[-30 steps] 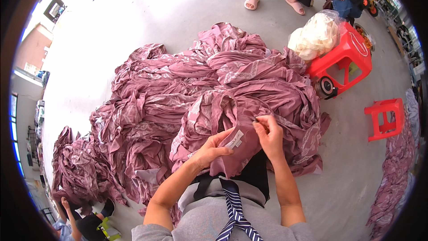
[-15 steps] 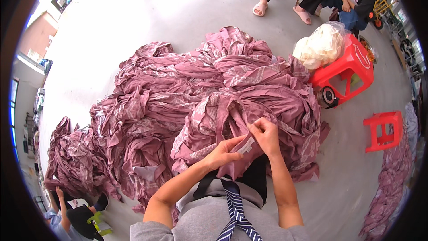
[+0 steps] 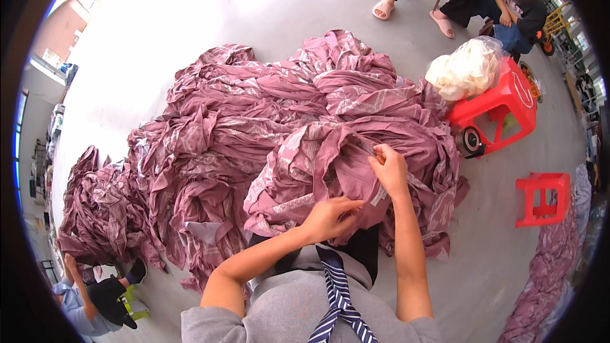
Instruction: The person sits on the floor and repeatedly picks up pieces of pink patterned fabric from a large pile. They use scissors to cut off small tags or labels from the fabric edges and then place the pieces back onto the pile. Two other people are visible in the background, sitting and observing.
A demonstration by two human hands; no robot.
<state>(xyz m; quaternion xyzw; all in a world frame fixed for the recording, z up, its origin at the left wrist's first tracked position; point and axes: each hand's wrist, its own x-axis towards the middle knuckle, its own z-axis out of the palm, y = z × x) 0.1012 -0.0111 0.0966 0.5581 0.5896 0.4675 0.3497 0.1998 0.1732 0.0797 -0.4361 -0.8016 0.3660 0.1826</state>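
Note:
A large heap of mauve cloth with whitish patterning (image 3: 254, 108) is spread in deep folds before me. Its nearest part, a gathered piece of mauve cloth (image 3: 356, 174), lies against my lap. My right hand (image 3: 390, 168) pinches the edge of that piece between thumb and fingertips. Just below the right hand, a small white label (image 3: 379, 197) shows on the cloth. My left hand (image 3: 332, 218) is over the lower part of the same piece, fingers curved and thumb apart, with no cloth visibly gripped.
Right of the heap, a red plastic stool (image 3: 502, 105) lies on its side beside a bag of cream material (image 3: 467, 70). A smaller red stool (image 3: 543, 199) stands farther right, near more mauve cloth (image 3: 543, 273). Two people sit at the back; another person (image 3: 95, 298) works at lower left.
My right hand has moved up and away from the label, drawing the cloth's edge with it. The left hand has come off the edge near the label, and its fingers have loosened.

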